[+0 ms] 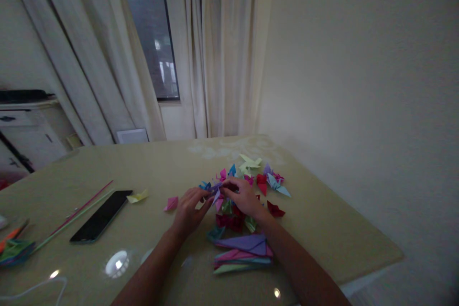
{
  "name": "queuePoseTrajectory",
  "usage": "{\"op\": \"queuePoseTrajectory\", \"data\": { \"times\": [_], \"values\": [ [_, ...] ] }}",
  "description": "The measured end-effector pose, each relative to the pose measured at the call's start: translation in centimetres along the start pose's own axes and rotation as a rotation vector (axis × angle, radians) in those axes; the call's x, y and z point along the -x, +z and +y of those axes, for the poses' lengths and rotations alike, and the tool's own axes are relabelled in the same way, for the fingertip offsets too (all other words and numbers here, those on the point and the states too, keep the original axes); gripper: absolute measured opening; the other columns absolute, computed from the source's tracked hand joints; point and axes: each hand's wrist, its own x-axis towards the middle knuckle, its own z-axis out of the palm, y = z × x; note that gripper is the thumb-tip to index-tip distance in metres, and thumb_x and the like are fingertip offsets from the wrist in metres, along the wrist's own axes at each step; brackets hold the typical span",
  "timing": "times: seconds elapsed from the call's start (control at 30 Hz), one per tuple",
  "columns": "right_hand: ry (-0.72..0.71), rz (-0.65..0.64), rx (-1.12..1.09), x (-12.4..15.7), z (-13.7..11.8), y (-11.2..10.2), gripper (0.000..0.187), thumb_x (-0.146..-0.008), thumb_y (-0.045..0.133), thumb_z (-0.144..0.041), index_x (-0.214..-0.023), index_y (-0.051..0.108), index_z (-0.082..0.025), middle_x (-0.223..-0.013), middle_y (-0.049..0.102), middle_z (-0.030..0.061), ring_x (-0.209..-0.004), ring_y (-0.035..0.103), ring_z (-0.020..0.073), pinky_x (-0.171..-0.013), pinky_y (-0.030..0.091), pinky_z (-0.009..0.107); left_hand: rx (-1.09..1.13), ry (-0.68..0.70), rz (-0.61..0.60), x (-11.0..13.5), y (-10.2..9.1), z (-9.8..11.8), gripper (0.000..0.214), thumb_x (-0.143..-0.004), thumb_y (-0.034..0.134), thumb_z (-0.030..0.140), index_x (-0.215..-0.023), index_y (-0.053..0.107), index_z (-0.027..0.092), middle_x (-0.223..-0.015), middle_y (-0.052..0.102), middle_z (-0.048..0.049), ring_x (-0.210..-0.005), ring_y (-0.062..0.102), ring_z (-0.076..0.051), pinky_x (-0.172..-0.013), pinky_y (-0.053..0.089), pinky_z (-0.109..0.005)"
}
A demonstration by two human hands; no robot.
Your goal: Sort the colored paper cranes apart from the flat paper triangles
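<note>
Purple folded paper, one; left hand and right hand, grip pinched on it. Possible tear from overpulling.

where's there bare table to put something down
One free patch is the table's right side, between the dark red paper piece and the right edge. Another lies beyond the black phone, toward the curtains. It's crowded around the left hand and right hand with folded paper, and between the forearms, where a paper stack lies.
</note>
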Motion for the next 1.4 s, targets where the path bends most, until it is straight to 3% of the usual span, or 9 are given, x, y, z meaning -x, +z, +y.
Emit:
{"op": "queuePoseTrajectory", "data": {
  "times": [0.17,0.33,0.5,0.7,0.87,0.97,1.07,1.27,1.4],
  "values": [
    [-0.029,-0.011,0.081,0.2,0.1,0.2,0.012,-0.095,0.068,-0.023,-0.097,0.08,-0.019,-0.093,0.078,0.0048,-0.085,0.071,0.0197,-0.079,0.053,0.03,0.095,-0.109,0.027,0.4,0.6,0.0,0.02,-0.097,0.068,0.04,-0.103,0.071,0.022,-0.088,0.072,-0.0036,-0.077,0.067,-0.018,-0.074,0.054,-0.03],
    [-0.079,-0.063,0.152,0.3,-0.6,0.4,0.016,-0.096,0.066,-0.018,-0.101,0.081,-0.022,-0.097,0.079,0.0047,-0.091,0.071,0.0199,-0.085,0.052,0.03,0.235,-0.304,0.077,0.1,1.1,0.4,0.04,-0.087,0.079,0.045,-0.115,0.064,0.021,-0.098,0.073,-0.0051,-0.086,0.07,-0.02,-0.077,0.056,-0.032],
    [-0.131,-0.132,0.179,0.5,-0.6,0.7,0.019,-0.097,0.064,-0.014,-0.102,0.08,-0.022,-0.1,0.079,0.0048,-0.094,0.071,0.0197,-0.087,0.052,0.03,0.301,-0.203,-0.028,-0.3,0.9,0.9,0.024,-0.089,0.078,0.04,-0.105,0.075,0.023,-0.1,0.074,-0.0068,-0.092,0.07,-0.022,-0.083,0.058,-0.034],
    [-0.093,-0.052,0.302,0.5,-0.2,0.9,0.011,-0.093,0.071,-0.014,-0.086,0.078,-0.02,-0.085,0.076,0.0025,-0.081,0.068,0.0179,-0.077,0.048,0.028,0.327,-0.2,-0.013,-0.2,1.0,0.7,0.022,-0.089,0.078,0.042,-0.102,0.081,0.024,-0.1,0.079,-0.0082,-0.094,0.074,-0.024,-0.085,0.061,-0.036],
    [-0.086,0.036,0.31,0.3,-0.3,0.6,0.003,-0.092,0.073,-0.018,-0.089,0.075,-0.019,-0.083,0.072,0.0023,-0.076,0.066,0.0173,-0.072,0.049,0.027,0.334,-0.307,0.004,-0.4,1.0,0.2,0.018,-0.094,0.072,0.039,-0.098,0.081,0.023,-0.094,0.082,-0.0057,-0.087,0.076,-0.022,-0.079,0.061,-0.032],
    [-0.097,0.092,0.255,0.3,-0.9,0.4,0.011,-0.098,0.068,-0.028,-0.098,0.073,-0.019,-0.092,0.073,0.0045,-0.081,0.068,0.0177,-0.077,0.052,0.028,0.321,-0.37,0.027,-0.4,0.9,-0.3,0.021,-0.093,0.071,0.041,-0.096,0.08,0.023,-0.093,0.083,-0.0053,-0.086,0.077,-0.023,-0.08,0.061,-0.033],
    [-0.106,0.054,0.233,0.4,-1.1,0.4,0.02,-0.101,0.065,-0.036,-0.109,0.073,-0.02,-0.104,0.074,0.0066,-0.086,0.069,0.0181,-0.08,0.054,0.03,0.35,-0.4,0.01,-0.5,0.8,-0.5,0.023,-0.092,0.072,0.043,-0.095,0.081,0.023,-0.093,0.083,-0.0055,-0.087,0.077,-0.024,-0.081,0.062,-0.035],
    [-0.107,0.016,0.283,0.4,0.0,0.8,0.008,-0.097,0.069,-0.025,-0.098,0.076,-0.021,-0.092,0.074,0.0043,-0.084,0.069,0.0191,-0.078,0.053,0.03,0.562,-0.512,0.095,-0.7,1.1,-0.4,0.036,-0.084,0.08,0.043,-0.111,0.074,0.021,-0.099,0.082,-0.0062,-0.087,0.078,-0.022,-0.079,0.063,-0.034],
    [-0.077,0.066,0.245,0.5,-0.3,0.6,0.021,-0.093,0.076,-0.032,-0.11,0.074,-0.02,-0.1,0.073,0.0055,-0.081,0.067,0.0183,-0.077,0.053,0.03,0.59,-0.484,0.152,-0.8,1.0,-0.8,0.025,-0.089,0.075,0.044,-0.096,0.072,0.02,-0.083,0.076,-0.0025,-0.075,0.072,-0.017,-0.07,0.059,-0.028]
  ]
}}
